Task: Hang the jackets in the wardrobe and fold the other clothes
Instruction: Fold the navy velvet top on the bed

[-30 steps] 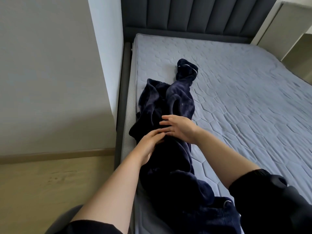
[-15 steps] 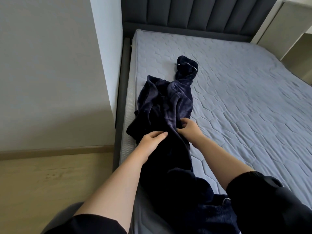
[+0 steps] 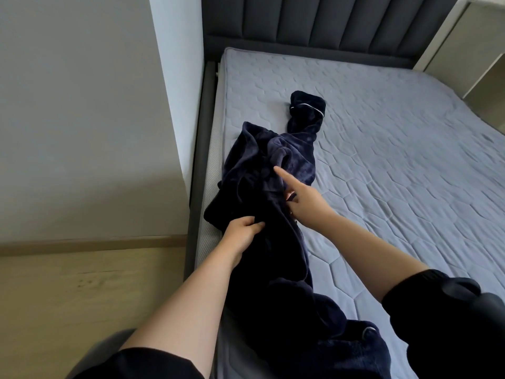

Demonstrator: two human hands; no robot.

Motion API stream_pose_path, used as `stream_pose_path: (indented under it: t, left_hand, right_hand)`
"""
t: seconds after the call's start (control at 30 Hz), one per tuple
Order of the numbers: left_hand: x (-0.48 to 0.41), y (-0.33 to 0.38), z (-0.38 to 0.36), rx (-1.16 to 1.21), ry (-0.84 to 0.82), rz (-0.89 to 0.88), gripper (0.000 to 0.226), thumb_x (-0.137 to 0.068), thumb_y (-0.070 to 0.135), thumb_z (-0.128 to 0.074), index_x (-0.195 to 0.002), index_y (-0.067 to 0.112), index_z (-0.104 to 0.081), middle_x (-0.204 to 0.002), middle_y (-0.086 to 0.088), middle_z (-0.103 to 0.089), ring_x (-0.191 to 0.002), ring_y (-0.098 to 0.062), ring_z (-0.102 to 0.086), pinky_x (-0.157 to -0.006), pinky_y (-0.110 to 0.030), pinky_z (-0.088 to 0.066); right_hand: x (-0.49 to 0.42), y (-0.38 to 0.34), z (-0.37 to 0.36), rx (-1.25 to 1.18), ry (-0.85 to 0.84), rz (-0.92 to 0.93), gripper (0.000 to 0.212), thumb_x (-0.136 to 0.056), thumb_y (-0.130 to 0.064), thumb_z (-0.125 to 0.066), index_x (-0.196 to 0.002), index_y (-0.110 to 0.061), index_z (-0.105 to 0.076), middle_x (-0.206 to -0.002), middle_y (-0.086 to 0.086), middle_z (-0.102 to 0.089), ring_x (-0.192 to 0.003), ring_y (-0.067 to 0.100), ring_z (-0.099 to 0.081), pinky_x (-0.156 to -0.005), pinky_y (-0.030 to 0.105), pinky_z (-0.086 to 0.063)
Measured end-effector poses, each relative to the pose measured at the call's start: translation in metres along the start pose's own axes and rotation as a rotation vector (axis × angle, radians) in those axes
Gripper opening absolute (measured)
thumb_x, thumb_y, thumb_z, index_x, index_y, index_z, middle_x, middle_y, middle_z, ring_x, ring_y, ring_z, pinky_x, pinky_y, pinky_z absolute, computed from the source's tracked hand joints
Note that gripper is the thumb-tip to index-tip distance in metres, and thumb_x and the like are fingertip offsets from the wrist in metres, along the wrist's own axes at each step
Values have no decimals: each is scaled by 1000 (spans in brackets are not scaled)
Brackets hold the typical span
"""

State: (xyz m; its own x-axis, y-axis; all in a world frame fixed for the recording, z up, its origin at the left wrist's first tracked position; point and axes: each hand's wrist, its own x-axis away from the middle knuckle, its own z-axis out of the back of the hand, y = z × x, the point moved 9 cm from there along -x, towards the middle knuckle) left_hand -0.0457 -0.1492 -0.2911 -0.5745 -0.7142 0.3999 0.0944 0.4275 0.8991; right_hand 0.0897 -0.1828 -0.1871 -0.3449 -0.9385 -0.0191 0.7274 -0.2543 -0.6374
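Your left hand (image 3: pixel 241 232) clenches a bunch of the navy fleece garment (image 3: pixel 297 160) — fingers curled into it. Your right hand (image 3: pixel 307 205) pinches a fold just beside, index finger straight out. Garment lies crumpled lengthwise on the grey mattress (image 3: pixel 382 165) — along its left edge, below the dark headboard (image 3: pixel 328 20).

Dark navy fleece garment (image 3: pixel 297 162) along the left edge of a grey quilted mattress (image 3: pixel 396 165); left hand (image 3: pixel 241 235) grips it, right hand (image 3: pixel 307 205), index extended, seemingly pinches a fold.
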Motion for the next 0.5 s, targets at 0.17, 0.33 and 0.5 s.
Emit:
stream_pose_path:
  t: [0.17,0.33,0.5]
  left_hand:
    - [-1,3,-1,-7,-33,-13,17,-91,15,-59,-78,15,-70,-77,-3,-70,-73,-17,-67,-71,-29,-54]
    - [2,10,-5,-64,-101,-12,25,-85,42,-64,-85,17,-69,-80,3,-72,-80,-13,-69,-73,-25,-54]
    - [2,17,-10,-223,-47,-48,14,-80,36,-69,-84,22,-68,-76,6,-71,-74,-7,-68,-58,-16,-49]
  right_hand:
    - [-16,-15,2,233,31,77,21,-85,-11,-61,-101,-17,-73,-89,-5,-44,-84,14,-50,-79,29,-46]
    - [-28,-33,-1,423,-25,210,8,-82,-18,-67,-82,-16,-74,-106,-3,-48,-109,17,-38,-96,28,-30]
    - [-36,-36,-11,510,-128,261,12,-86,-14,-60,-86,-17,-72,-119,-8,-58,-130,15,-30,-112,33,-4]
